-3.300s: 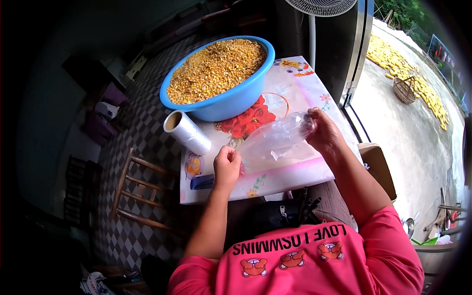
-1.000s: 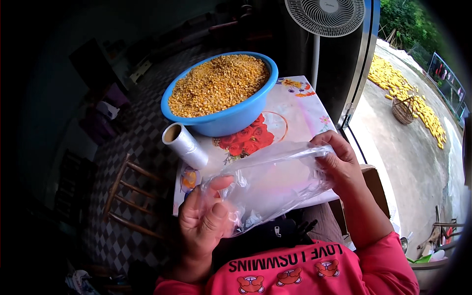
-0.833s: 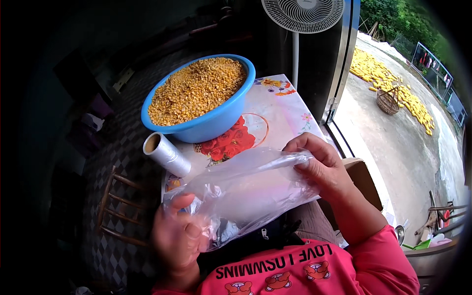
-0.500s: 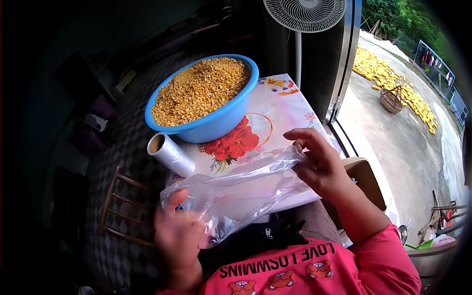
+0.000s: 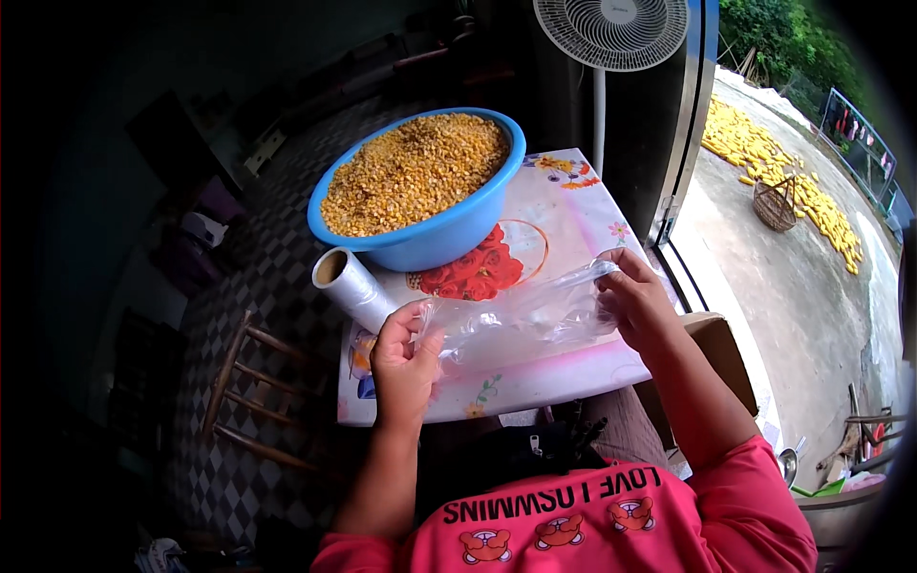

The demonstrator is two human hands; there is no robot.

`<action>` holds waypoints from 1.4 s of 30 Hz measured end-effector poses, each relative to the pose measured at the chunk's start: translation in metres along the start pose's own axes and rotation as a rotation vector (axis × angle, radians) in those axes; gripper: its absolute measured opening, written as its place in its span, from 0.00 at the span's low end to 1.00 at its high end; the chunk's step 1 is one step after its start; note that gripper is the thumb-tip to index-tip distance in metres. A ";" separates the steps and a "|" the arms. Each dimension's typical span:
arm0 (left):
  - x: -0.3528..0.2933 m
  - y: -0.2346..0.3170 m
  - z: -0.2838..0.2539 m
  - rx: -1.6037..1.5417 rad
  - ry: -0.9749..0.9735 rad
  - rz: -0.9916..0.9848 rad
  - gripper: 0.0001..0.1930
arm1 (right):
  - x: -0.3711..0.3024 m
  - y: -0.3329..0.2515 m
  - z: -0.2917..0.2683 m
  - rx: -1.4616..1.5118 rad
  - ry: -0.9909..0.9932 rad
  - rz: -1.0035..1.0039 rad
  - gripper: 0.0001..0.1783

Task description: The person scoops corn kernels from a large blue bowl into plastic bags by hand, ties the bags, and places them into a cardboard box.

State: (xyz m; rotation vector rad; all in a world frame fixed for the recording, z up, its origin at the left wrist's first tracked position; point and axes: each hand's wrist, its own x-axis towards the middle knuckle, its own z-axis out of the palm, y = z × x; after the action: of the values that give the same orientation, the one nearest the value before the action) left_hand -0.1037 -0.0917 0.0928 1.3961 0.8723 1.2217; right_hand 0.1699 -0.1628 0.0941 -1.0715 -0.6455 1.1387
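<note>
A clear plastic bag [image 5: 521,329] is stretched sideways between my two hands, above the near half of the table. My left hand [image 5: 406,349] pinches its left end between thumb and fingers. At the right end, my right hand [image 5: 635,296] grips the gathered plastic, fingers curled round it. Just beyond my left hand leans a roll of plastic bags [image 5: 358,291] with a brown cardboard core. Behind it stands a blue basin [image 5: 435,241], heaped with yellow corn kernels [image 5: 415,172].
The table [image 5: 564,205] wears a flowered cloth. A wooden chair [image 5: 258,387] stands to the left, a cardboard box [image 5: 721,353] by the right table edge. A white fan [image 5: 616,29] is behind. Outside lie corn cobs [image 5: 755,153] and a wicker basket [image 5: 775,208].
My left hand has moved up and away from my body, now pinching the bag's left end. The bag has been lifted over the table and pulled straighter. The whole view has shifted slightly.
</note>
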 end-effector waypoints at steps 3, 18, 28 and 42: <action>0.005 -0.004 0.002 -0.162 0.007 -0.006 0.17 | 0.008 0.001 0.006 0.381 0.053 0.102 0.12; 0.021 -0.008 0.001 -0.712 -0.347 -0.535 0.17 | 0.042 0.010 -0.024 0.160 0.017 0.353 0.08; 0.054 -0.038 -0.003 -0.225 -0.615 -0.579 0.10 | 0.058 0.012 -0.041 0.207 -0.166 0.433 0.13; 0.114 -0.093 0.026 -0.660 -0.287 -0.701 0.03 | 0.095 0.023 -0.033 -0.275 0.238 -0.184 0.09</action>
State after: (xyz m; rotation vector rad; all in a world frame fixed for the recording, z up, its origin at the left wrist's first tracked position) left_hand -0.0436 0.0288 0.0286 0.6165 0.5917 0.6446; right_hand 0.2207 -0.0841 0.0507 -1.3289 -0.7079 0.7628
